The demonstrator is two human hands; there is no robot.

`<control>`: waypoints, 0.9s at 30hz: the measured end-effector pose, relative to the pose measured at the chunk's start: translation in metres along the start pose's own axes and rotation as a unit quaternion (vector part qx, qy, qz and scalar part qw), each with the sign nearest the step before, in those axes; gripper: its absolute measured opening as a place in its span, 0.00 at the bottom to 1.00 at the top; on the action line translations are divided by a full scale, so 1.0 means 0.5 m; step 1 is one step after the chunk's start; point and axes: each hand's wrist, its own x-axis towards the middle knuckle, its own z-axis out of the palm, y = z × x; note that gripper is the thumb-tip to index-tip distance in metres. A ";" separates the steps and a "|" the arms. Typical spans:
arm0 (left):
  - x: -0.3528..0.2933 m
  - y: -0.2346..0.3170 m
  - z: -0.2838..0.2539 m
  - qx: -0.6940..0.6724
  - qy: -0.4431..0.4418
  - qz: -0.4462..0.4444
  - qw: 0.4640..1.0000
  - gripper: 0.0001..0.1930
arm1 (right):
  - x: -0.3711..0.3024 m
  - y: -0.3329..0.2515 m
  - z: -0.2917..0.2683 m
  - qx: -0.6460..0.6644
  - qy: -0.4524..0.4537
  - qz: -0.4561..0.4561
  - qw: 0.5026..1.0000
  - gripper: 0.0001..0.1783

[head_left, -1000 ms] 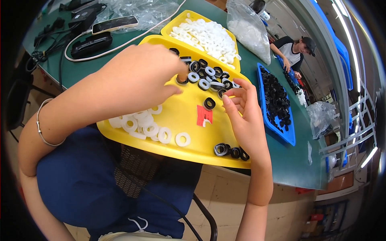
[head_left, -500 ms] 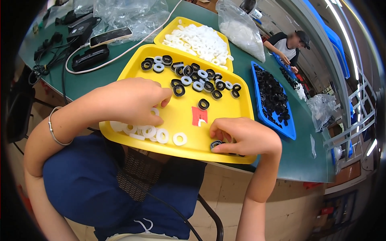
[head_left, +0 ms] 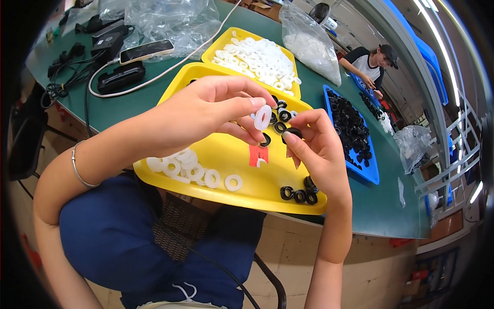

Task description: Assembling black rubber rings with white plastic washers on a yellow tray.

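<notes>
Between thumb and fingers, my left hand (head_left: 221, 110) pinches a white ring (head_left: 263, 118) above the middle of the yellow tray (head_left: 226, 154). Close to its right, my right hand (head_left: 319, 149) grips a black ring (head_left: 292, 134) between thumb and fingertips; the two rings are apart. Under the left wrist lies a group of loose white rings (head_left: 193, 170). Several black rings (head_left: 300, 195) sit in the tray's near right corner. More black rings (head_left: 280, 127), some with white ones among them, lie at the far side, partly hidden by my hands. A red label (head_left: 259, 155) is in the tray's middle.
Behind stands a second yellow tray (head_left: 208, 54) heaped with white rings, beside a clear plastic bag (head_left: 313, 49) of white pieces. A blue tray (head_left: 374, 175) of black parts is at right. Phone (head_left: 146, 51), black case (head_left: 122, 77) and cables lie at left. A person (head_left: 373, 64) sits at the far right.
Both hands have risen from the tray's near part and come together over its middle. The left now holds up a white ring, the right a black one.
</notes>
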 end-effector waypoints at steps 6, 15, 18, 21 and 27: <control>0.017 -0.058 -0.002 -0.048 -0.006 -0.042 0.998 0.17 | 0.000 0.012 -0.002 -0.061 0.000 -0.159 0.985 0.12; 0.010 -0.071 0.004 -0.078 0.000 -0.011 0.997 0.13 | -0.002 0.012 0.025 0.067 -0.004 -0.069 0.995 0.08; 0.013 -0.071 0.003 -0.055 -0.002 0.021 0.998 0.12 | -0.004 0.012 0.027 0.113 -0.013 -0.026 0.993 0.07; 0.014 -0.052 0.015 -0.022 0.004 0.033 0.999 0.13 | -0.006 0.014 0.036 0.118 0.017 -0.038 0.992 0.08; 0.020 -0.051 0.038 -0.031 0.023 0.021 0.999 0.13 | -0.002 0.030 0.031 0.011 0.096 -0.167 0.981 0.10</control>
